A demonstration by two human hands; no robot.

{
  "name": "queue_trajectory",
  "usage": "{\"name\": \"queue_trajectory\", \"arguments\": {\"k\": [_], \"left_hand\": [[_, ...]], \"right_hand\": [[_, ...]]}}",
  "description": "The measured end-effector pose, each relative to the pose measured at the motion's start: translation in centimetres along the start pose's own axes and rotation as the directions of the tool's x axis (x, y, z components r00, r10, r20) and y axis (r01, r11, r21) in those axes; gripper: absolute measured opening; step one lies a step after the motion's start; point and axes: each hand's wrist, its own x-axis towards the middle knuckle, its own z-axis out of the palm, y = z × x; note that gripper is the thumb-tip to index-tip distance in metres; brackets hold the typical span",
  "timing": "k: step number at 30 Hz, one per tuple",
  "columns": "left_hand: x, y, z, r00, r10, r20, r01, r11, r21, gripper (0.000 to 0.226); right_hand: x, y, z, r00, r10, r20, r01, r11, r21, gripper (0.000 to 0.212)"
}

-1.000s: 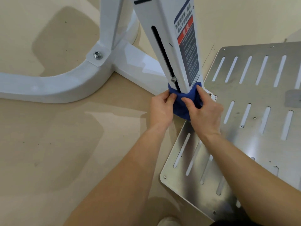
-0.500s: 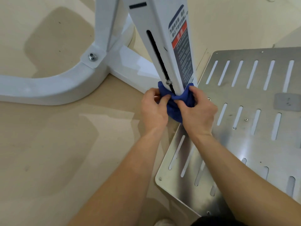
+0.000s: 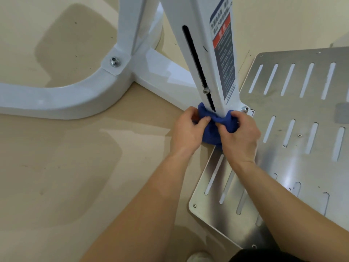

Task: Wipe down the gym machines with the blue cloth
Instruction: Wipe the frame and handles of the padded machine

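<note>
Slid lower, to the foot of the white slotted metal post (image 3: 204, 53): crumpled blue cloth (image 3: 211, 133), gripped between left hand (image 3: 188, 133) and right hand (image 3: 241, 137), both curled round it. Post wipe likely finished.

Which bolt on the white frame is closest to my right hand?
The bolt at the white post's foot, by the metal plate's corner, just above the right hand. The slot bolt sits higher up the post; the bracket bolt is far left.

A beige floor (image 3: 56, 167) lies under soft shadows, flecked with a few dark specks; the toe of a pale shoe (image 3: 198, 258) shows at the bottom edge. A dark garment (image 3: 264, 256) sits just beside it.
</note>
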Motion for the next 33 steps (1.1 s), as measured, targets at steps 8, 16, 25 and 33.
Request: {"name": "queue_trajectory", "arguments": {"k": [8, 16, 25, 33], "left_hand": [[1.0, 0.1, -5.7, 0.985, -0.141, -0.102, 0.128, 0.983, -0.129, 0.013], [5.9, 1.3, -10.4, 0.863, 0.087, -0.498, -0.051, 0.995, 0.087, 0.019], [7.9, -4.0, -11.1, 0.847, 0.513, 0.139, -0.383, 0.409, 0.828, 0.054], [12.0, -3.9, -12.7, 0.8, 0.517, 0.304, -0.421, 0.124, 0.899, 0.061]], "right_hand": [[-4.5, -4.6, 5.1, 0.97, -0.214, 0.116, 0.198, 0.971, 0.136, 0.033], [-0.2, -8.1, 10.1, 0.928, -0.355, 0.115, 0.346, 0.934, 0.087, 0.055], [-0.3, -5.8, 13.3, 0.871, -0.48, 0.104, 0.477, 0.776, -0.411, 0.059], [3.8, -8.1, 15.8, 0.847, -0.448, 0.287, 0.531, 0.744, -0.405, 0.064]]}}
